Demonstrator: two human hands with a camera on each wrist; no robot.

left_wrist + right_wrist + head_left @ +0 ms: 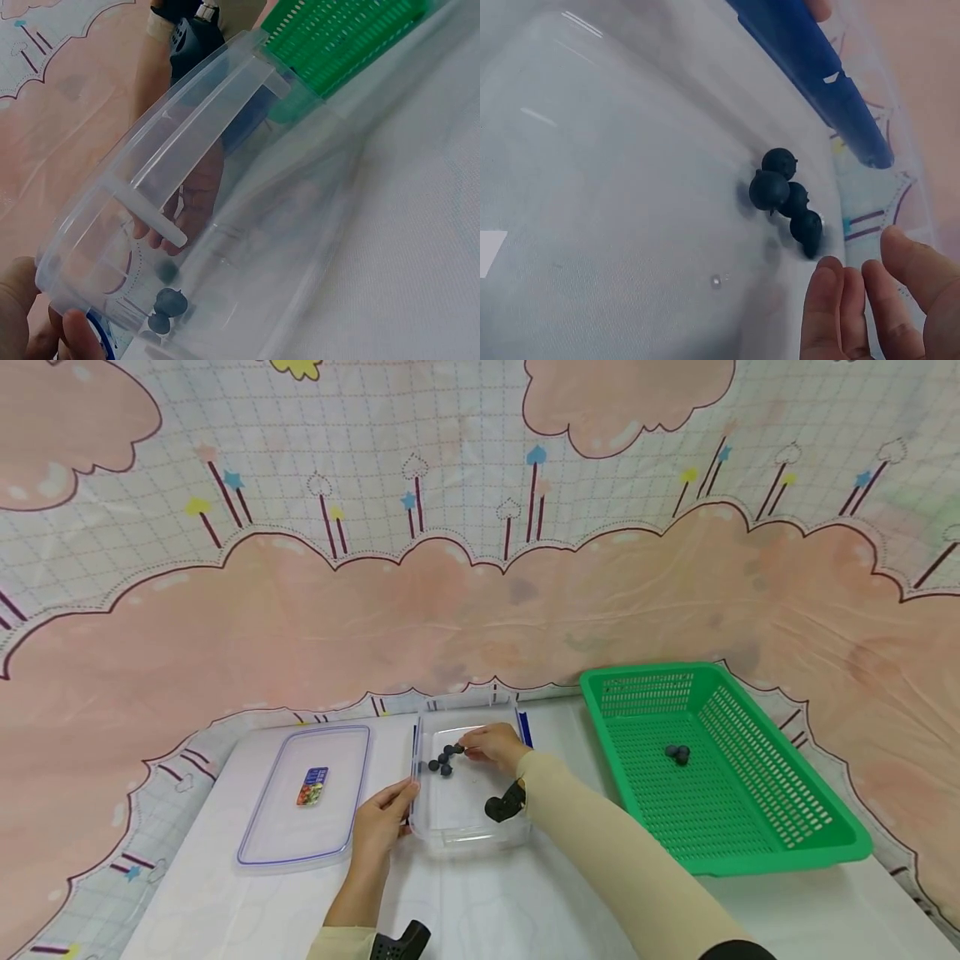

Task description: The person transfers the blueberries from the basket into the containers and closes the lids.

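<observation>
right wrist view: dark berries [769,190] lie just beside right hand [491,743], its fingers slightly parted; left hand [378,822] grips clear box [459,802].

Apparently a makeshift filming corner: a white table [457,910] is closed in by a printed cloth [450,627], which rises behind the table and hangs past its left and right edges. The cloth's peach clouds, dashed grid and small stars on sticks would suit a child's room, and creases run through it. A black wrist camera [504,807] above the table suggests recording. Home or workplace cannot be told.
</observation>
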